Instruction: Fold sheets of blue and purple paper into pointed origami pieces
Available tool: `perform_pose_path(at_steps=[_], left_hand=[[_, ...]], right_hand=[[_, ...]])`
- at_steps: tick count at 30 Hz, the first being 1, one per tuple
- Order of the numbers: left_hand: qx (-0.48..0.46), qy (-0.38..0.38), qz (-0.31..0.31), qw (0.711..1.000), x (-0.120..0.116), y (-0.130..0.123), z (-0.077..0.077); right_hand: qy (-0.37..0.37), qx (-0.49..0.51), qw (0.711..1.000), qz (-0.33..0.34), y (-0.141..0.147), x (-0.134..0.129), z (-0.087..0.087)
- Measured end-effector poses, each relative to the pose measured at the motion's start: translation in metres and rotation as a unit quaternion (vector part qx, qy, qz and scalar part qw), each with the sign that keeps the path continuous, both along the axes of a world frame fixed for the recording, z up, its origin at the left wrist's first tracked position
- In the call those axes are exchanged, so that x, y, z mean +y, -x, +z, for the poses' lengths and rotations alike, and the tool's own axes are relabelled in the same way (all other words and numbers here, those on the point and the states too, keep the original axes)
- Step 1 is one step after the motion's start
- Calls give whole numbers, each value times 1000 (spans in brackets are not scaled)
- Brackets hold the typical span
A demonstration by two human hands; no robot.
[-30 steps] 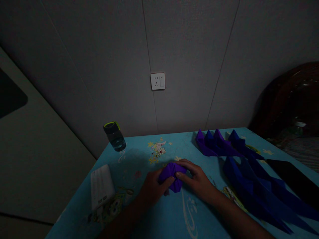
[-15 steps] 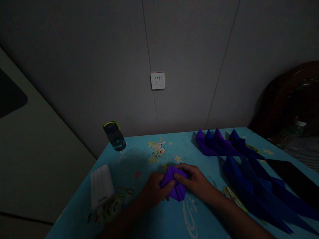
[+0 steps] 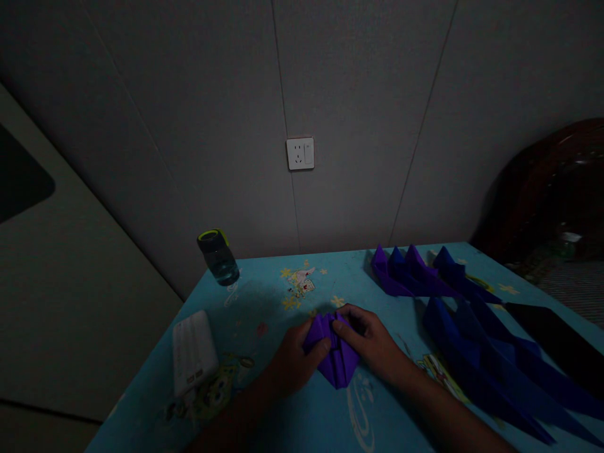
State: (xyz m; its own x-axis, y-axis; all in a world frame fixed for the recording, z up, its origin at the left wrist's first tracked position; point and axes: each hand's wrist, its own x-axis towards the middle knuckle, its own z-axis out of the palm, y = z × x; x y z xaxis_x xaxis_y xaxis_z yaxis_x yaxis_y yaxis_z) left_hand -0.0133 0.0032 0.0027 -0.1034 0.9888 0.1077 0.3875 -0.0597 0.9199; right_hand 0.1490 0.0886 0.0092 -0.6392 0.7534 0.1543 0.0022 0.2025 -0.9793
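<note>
A folded purple paper piece (image 3: 338, 365) is held between both hands over the front middle of the table. My left hand (image 3: 299, 355) grips its left side, thumb on top and the other fingers mostly hidden beneath. My right hand (image 3: 365, 336) pinches the upper right part, its thumb pressing near the central fold. Folded purple paper boats (image 3: 389, 280) stand at the table's back right, with dark blue ones among them. Nearer, several blue paper boats (image 3: 472, 362) lie to the right of my right forearm.
The table (image 3: 264, 296) has a light blue patterned cover. A bottle (image 3: 221, 259) stands at its back left, and a white power bank (image 3: 194, 352) lies at the left. A black flat object (image 3: 561, 343) rests at the right edge. Behind is a wall with a socket (image 3: 301, 153).
The purple paper has opened wider along its central fold, and its lower tip sits slightly lower. My right hand has moved slightly up and right, still gripping.
</note>
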Motion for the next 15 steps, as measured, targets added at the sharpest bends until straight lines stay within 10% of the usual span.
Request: perform_pose_path(at_steps=[15], left_hand=[[-250,-67,204,944,9,11,5]], right_hand=[[-10,103,982,-158,-5,15,6]])
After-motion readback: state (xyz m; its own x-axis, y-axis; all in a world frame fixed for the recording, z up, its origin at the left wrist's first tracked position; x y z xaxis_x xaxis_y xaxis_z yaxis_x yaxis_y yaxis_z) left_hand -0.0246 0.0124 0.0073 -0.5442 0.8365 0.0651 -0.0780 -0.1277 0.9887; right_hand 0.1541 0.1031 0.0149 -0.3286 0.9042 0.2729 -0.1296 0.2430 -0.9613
